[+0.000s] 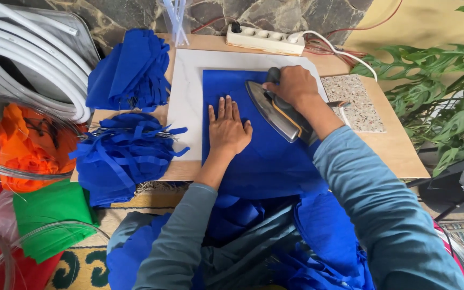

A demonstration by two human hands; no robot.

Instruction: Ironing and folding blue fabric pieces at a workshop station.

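The right hand (295,86) is clamped around the handle of a grey iron (275,110), which rests on a blue cloth (253,156) spread over a white board (186,96) on the low table (393,150). The left hand (227,129) lies flat beside the iron, fingers spread, pressing the cloth. Two heaps of blue pieces (127,156) sit at the left – one above the other. Behind the board: one power strip (265,38). A speckled tile (358,102) lies right of the iron, white tubing (28,59) far left.
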